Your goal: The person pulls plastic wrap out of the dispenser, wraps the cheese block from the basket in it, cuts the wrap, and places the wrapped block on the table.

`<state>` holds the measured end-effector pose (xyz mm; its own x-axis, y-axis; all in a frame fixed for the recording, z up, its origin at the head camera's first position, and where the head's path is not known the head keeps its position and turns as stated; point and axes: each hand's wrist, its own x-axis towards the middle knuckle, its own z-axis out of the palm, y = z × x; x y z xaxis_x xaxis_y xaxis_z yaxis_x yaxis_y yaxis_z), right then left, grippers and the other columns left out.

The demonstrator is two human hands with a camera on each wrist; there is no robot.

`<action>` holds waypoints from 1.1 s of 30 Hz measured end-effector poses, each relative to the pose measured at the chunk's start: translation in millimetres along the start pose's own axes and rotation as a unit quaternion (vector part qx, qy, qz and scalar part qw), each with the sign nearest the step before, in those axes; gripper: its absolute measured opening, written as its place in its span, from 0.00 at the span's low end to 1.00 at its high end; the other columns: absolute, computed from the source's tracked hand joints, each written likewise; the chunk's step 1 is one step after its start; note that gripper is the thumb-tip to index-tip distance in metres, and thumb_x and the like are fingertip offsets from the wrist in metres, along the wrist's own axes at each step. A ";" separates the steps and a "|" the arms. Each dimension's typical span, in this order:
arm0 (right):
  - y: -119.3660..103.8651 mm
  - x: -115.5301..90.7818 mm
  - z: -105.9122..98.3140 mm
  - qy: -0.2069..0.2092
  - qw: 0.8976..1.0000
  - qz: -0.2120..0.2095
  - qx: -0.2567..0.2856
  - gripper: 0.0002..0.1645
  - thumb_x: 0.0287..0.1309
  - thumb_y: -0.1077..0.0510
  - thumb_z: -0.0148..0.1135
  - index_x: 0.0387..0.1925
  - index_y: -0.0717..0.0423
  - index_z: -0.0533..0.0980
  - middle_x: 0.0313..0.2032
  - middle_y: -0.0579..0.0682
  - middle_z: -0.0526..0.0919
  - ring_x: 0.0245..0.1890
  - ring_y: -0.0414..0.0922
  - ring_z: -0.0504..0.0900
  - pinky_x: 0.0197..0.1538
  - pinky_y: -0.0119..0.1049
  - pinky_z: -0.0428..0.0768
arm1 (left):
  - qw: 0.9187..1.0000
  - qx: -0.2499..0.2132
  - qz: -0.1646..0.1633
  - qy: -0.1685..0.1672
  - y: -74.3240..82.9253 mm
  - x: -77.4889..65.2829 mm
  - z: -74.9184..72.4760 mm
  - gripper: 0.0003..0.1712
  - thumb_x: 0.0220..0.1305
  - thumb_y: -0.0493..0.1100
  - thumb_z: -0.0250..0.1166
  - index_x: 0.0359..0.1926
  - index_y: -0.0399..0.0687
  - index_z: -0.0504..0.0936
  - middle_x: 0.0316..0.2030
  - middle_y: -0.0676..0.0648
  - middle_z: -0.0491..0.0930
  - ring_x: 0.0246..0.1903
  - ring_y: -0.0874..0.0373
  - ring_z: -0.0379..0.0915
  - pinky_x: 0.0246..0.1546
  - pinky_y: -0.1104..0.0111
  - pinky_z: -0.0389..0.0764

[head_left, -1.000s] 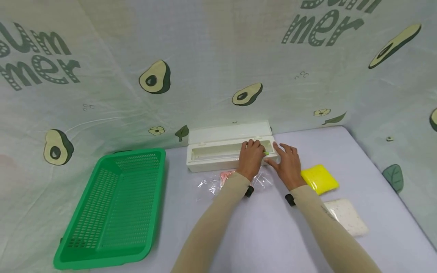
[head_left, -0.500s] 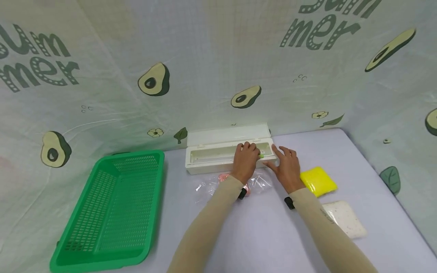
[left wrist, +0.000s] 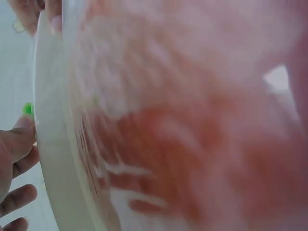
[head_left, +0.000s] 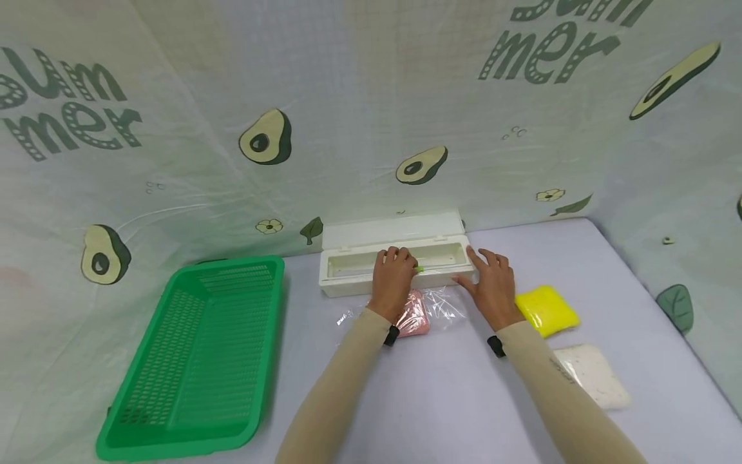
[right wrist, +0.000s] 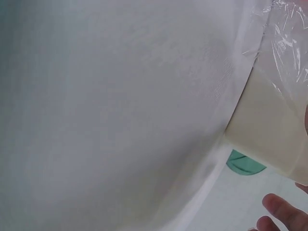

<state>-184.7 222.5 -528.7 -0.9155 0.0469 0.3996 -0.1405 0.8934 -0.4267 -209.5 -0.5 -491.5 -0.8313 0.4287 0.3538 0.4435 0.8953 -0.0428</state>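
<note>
A long white box, like a cling film dispenser, stands at the back of the table with its lid raised. My left hand is over its front edge and pinches a small green slider. In the left wrist view the thumb lies against that slider. At the box's right end my right hand steadies it, thumb at the front and fingers round the corner. Just before the box lies a pink packet in clear plastic, partly hidden by my left wrist.
A green plastic basket stands on the left. A yellow packet and a white packet lie to the right, beside my right forearm. Patterned cloth hangs close behind the box.
My left hand has slid leftward along the box's front edge with the green slider, uncovering more of the pink packet. The right hand has stayed at the box's right end.
</note>
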 end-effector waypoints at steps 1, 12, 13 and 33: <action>0.8 0.0 -0.8 -0.001 1.000 0.001 0.001 0.47 0.54 0.49 0.83 0.71 0.62 0.74 0.64 0.70 0.77 0.60 0.71 0.72 0.59 0.66 0.73 | 1.000 -0.006 -0.005 0.004 -4.0 -2.4 -0.1 0.10 0.70 0.54 0.68 0.44 0.60 0.91 0.46 0.58 0.82 0.55 0.58 0.74 0.63 0.63 0.71; 3.9 -2.3 -0.8 0.007 1.000 0.000 0.013 0.47 0.53 0.50 0.83 0.71 0.62 0.74 0.64 0.71 0.77 0.60 0.72 0.71 0.58 0.67 0.73 | 0.999 -0.020 -0.034 0.005 -30.9 -17.3 -9.1 0.09 0.68 0.53 0.71 0.45 0.60 0.92 0.47 0.54 0.80 0.54 0.55 0.75 0.64 0.58 0.72; 3.2 -2.5 -0.4 0.007 1.000 -0.001 0.014 0.47 0.53 0.50 0.83 0.71 0.62 0.74 0.64 0.71 0.77 0.60 0.72 0.71 0.58 0.67 0.73 | 0.999 -0.018 -0.034 0.002 -32.2 -18.0 -10.3 0.09 0.69 0.53 0.70 0.45 0.60 0.92 0.47 0.54 0.80 0.55 0.54 0.75 0.65 0.58 0.72; 2.0 -0.5 -0.2 0.003 1.000 -0.006 0.022 0.48 0.53 0.52 0.83 0.71 0.63 0.73 0.62 0.72 0.77 0.59 0.73 0.72 0.59 0.67 0.72 | 0.991 -0.042 -0.102 0.070 -116.5 -68.9 -15.6 0.07 0.66 0.48 0.73 0.42 0.55 0.92 0.43 0.48 0.79 0.52 0.47 0.73 0.60 0.49 0.71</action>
<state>-184.4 224.3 -529.6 -0.9116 0.0390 0.4091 -0.1679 0.8733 -0.4573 -198.6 -136.2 -496.3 -0.8547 0.2131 0.4735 0.3014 0.9461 0.1183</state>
